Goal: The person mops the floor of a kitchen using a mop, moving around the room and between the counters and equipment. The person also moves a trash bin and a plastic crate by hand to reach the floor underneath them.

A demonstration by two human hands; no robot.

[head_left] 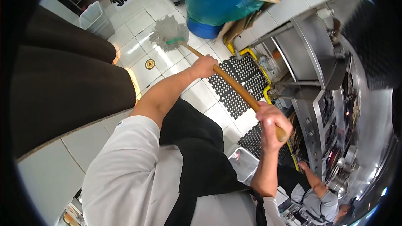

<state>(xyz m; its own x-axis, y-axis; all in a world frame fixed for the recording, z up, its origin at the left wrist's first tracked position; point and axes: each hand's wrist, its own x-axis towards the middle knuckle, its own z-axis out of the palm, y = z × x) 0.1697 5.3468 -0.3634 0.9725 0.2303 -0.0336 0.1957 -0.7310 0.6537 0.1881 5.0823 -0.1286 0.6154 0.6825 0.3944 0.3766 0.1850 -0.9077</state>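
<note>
A mop's wooden handle (236,86) runs diagonally across the middle of the view. My left hand (205,67) is wrapped round it partway along, nearer the mop head. Close to the handle's top end, my right hand (274,125) is closed round the wood, with the rounded tip sticking out past it. The grey string mop head (169,33), with a green clamp (175,40), rests on the white tiled floor (167,60) beside a blue bin (205,29).
Black perforated mats (238,73) lie beside yellow pipes (268,94) and a steel stove (312,132). A co-worker (312,199) is at the lower right. A grey plastic bin (97,20) stands upper left. A white container (244,163) is near my right forearm.
</note>
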